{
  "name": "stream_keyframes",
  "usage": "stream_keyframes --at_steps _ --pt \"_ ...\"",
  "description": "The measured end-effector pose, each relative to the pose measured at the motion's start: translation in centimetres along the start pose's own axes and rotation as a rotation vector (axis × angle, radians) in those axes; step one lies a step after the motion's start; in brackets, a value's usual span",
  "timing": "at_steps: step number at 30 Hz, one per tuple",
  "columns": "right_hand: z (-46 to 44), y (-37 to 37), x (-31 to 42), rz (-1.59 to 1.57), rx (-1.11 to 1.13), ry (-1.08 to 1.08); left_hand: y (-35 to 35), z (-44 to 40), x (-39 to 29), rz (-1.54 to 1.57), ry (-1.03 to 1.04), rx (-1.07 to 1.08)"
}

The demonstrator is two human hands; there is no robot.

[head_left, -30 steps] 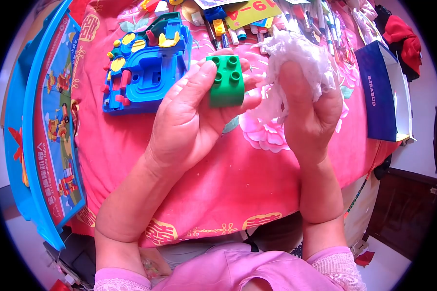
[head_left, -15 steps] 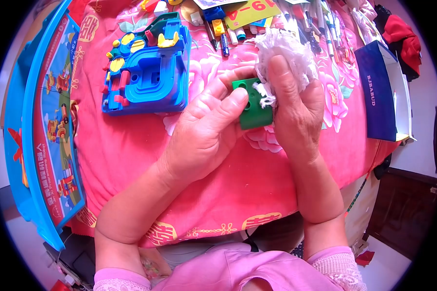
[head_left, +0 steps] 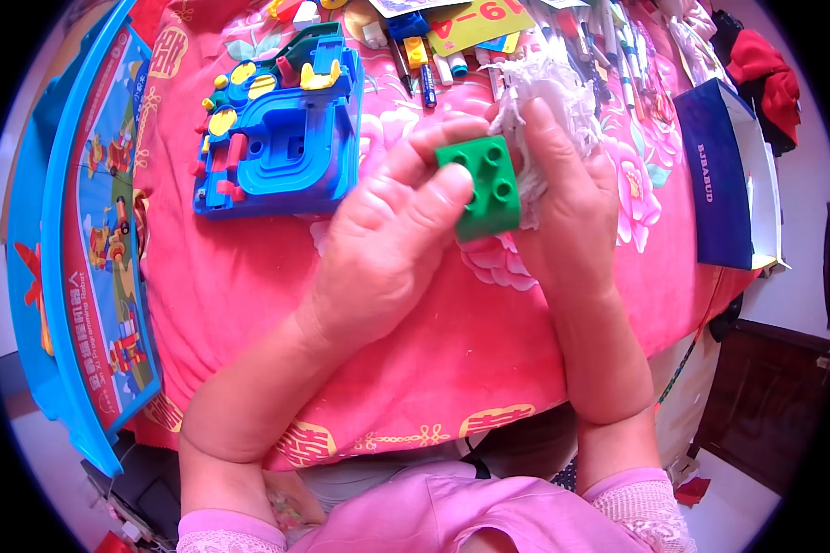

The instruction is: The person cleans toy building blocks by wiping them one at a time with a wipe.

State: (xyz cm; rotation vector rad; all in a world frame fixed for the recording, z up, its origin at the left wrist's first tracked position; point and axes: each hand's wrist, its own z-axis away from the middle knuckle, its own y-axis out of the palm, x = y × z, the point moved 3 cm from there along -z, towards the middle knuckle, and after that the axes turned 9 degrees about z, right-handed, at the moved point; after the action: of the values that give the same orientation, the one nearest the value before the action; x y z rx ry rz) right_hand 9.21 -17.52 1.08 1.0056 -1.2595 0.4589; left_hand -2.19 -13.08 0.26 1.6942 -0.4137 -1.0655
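A green toy building block (head_left: 491, 189) with round studs on its face is gripped by my left hand (head_left: 387, 230), the thumb pressing on its left side. My right hand (head_left: 572, 212) holds a crumpled, frayed white tissue (head_left: 563, 106), which spills out above and behind the fingers. The tissue and right fingers are close by the block's right edge; whether they touch behind it I cannot tell. Left of my hands, a blue toy track set (head_left: 295, 170) with yellow and red parts lies on the pink floral tablecloth (head_left: 433, 350).
A blue-framed toy box (head_left: 111, 230) stands along the left edge. Markers and pens (head_left: 622, 55) lie at the back, beside a yellow card (head_left: 480, 28) and small blocks (head_left: 417, 51). A dark blue open box (head_left: 710, 175) sits at the right edge.
The tissue has come off the block's face, and its studs now show. My right hand has shifted slightly right, while the block has tilted in my left hand.
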Motion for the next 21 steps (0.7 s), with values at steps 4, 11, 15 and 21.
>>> stream_keyframes --at_steps 4,11,15,21 --pt "-0.6 -0.3 -0.4 -0.198 0.002 0.163 -0.3 0.1 0.3 -0.213 0.008 0.044" --pt "-0.4 -0.9 2.2 0.397 -0.056 -0.211 -0.6 -0.5 -1.2 -0.086 -0.032 0.014" --pt "-0.4 -0.6 2.4 0.279 -0.004 -0.300 -0.3 -0.7 -1.4 -0.026 -0.029 -0.056" --pt "0.0 0.4 2.5 0.518 0.041 -0.371 -0.5 -0.7 -1.4 -0.060 -0.044 -0.057"
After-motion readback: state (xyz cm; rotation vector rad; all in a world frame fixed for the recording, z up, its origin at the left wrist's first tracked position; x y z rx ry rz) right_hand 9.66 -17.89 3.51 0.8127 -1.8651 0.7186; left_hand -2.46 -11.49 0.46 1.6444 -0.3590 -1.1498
